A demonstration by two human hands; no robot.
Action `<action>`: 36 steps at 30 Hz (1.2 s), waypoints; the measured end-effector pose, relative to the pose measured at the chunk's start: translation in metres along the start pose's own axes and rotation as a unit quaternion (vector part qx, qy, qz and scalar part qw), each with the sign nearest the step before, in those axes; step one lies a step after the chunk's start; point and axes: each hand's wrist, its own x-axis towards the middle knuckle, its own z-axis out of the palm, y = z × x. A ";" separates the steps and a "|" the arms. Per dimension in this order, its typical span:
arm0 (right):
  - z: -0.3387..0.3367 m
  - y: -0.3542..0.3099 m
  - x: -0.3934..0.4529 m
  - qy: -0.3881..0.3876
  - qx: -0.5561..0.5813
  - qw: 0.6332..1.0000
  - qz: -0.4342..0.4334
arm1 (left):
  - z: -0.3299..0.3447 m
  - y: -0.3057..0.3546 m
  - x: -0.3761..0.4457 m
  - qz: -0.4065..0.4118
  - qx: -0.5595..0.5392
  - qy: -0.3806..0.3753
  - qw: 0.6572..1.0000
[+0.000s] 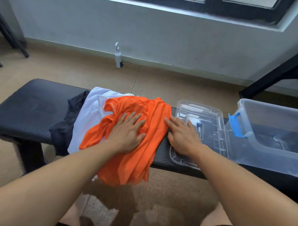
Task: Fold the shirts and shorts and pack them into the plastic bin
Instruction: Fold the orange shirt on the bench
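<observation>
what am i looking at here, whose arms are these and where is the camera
The one picture comes from a camera worn on a person's head, looking down at their own bare arms. There is no robot. On a black padded bench lies a crumpled orange shirt, over a white garment and a dark garment. The left hand presses flat on the orange shirt. The right hand rests open at the shirt's edge, beside a clear lid. The clear plastic bin stands at the right. Nothing is gripped.

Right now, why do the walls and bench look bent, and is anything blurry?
Head view: the wide-angle lens bows the window sill and bench; soft daylight, no hard shadows; the forearms near the bottom edge look smeared; the clear bin shows faint glare.
</observation>
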 end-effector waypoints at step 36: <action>-0.016 -0.081 0.063 0.090 0.169 0.980 -0.050 | -0.050 -0.064 0.016 -0.194 -0.146 0.223 0.944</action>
